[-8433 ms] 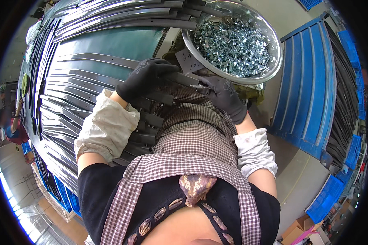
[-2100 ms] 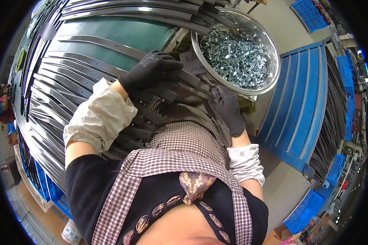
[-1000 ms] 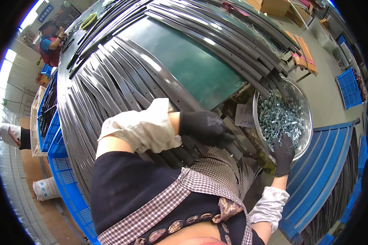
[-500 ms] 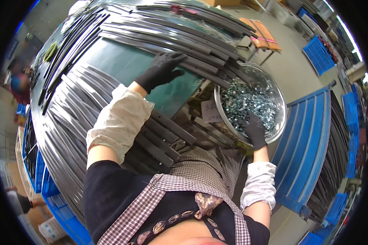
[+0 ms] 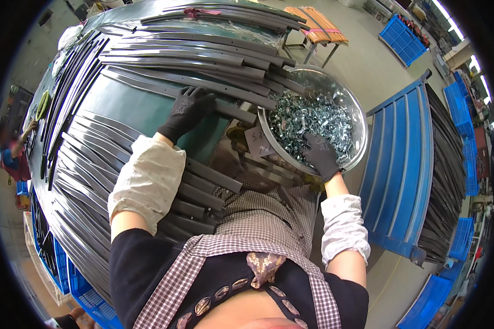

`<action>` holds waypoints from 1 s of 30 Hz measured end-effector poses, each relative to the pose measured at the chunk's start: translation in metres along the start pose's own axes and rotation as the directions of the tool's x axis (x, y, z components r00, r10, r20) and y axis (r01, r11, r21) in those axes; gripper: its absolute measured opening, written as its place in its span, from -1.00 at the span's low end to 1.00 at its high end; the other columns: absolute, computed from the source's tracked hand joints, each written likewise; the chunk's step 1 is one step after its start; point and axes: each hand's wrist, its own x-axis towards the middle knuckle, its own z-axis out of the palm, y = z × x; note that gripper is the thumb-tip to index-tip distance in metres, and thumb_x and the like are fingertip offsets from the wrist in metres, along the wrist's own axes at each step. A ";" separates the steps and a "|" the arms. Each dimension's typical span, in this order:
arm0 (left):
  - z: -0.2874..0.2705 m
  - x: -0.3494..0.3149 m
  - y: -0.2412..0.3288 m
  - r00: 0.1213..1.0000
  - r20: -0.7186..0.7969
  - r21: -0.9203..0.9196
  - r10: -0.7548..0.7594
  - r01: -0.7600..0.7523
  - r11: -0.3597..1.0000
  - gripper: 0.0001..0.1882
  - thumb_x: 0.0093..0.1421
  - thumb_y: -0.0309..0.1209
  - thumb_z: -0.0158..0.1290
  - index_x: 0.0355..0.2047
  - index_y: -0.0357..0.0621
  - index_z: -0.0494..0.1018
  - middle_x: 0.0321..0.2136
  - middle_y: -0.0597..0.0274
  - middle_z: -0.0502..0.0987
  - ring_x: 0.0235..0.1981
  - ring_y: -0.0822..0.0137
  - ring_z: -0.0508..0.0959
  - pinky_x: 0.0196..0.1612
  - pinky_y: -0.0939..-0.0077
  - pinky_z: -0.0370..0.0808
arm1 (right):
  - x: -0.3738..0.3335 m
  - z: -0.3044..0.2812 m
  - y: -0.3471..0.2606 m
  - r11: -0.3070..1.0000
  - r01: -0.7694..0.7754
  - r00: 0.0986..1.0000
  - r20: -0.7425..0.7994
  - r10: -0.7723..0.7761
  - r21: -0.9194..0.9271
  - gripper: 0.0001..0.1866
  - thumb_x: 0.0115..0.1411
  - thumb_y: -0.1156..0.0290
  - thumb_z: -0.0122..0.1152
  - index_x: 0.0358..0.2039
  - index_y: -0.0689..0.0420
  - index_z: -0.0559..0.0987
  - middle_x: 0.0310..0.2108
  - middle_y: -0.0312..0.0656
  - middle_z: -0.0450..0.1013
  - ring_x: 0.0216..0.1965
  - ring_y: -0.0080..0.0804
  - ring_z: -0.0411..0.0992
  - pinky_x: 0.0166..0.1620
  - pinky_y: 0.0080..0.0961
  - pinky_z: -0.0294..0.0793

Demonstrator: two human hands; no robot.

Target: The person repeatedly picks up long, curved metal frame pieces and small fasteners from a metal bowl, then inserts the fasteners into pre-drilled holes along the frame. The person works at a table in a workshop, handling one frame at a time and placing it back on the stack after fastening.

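Observation:
My left hand (image 5: 192, 109), in a black glove, is closed around a dark grey slotted-looking strip (image 5: 236, 113) whose end points right toward the bowl. Beneath it lies the green table top (image 5: 134, 98). My right hand (image 5: 321, 156), gloved the same way, reaches into a round shiny metal bowl (image 5: 359, 129). Its fingers are bent among a heap of small shiny metal pieces (image 5: 321, 118); whatever they pinch is too small to make out.
Long dark strips (image 5: 186, 55) lie across the far side of the table, and more strips (image 5: 93, 181) cover its near left. A blue rack (image 5: 395, 170) stands to the right. Behind are an orange-topped stool (image 5: 315, 24) and a blue crate (image 5: 403, 41). A person (image 5: 16, 153) is at the far left.
My left hand has come down and closed on a strip. My right hand stays in the bowl, its fingers shifted among the metal pieces. The whole view has shifted a little.

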 end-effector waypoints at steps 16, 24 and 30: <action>-0.014 0.000 0.097 0.929 0.319 -0.200 0.189 -0.129 0.971 -0.62 -0.01 -0.32 0.28 -0.13 0.02 0.53 -0.17 0.20 0.51 -0.07 0.06 0.48 0.00 0.17 0.41 | -0.005 -0.005 0.016 0.986 -0.059 0.996 -0.057 0.069 0.154 -0.75 0.19 0.27 0.12 -0.18 0.07 0.60 -0.23 -0.03 0.59 -0.17 -0.03 0.57 -0.08 -0.12 0.53; -0.020 -0.018 0.114 0.959 0.211 -0.356 0.188 -0.103 0.929 -0.58 0.05 -0.33 0.20 -0.02 0.07 0.51 0.01 0.23 0.50 0.05 0.09 0.49 0.13 0.18 0.35 | -0.050 -0.051 -0.014 0.574 -0.134 0.980 0.024 0.196 0.807 -0.85 0.24 0.47 0.23 -0.18 0.17 0.59 -0.42 -0.36 0.50 -0.49 -0.71 0.34 -0.42 -0.71 0.30; -0.030 -0.016 0.127 0.926 0.249 -0.279 0.283 -0.212 0.937 -0.55 0.10 -0.37 0.17 0.05 0.03 0.50 -0.02 0.19 0.52 0.02 0.07 0.51 0.09 0.16 0.38 | -0.098 -0.035 -0.054 0.053 -0.069 0.989 0.061 0.132 0.996 -0.83 0.26 0.53 0.22 -0.13 0.18 0.58 -0.46 -0.48 0.44 -0.57 -0.84 0.18 -0.51 -0.81 0.10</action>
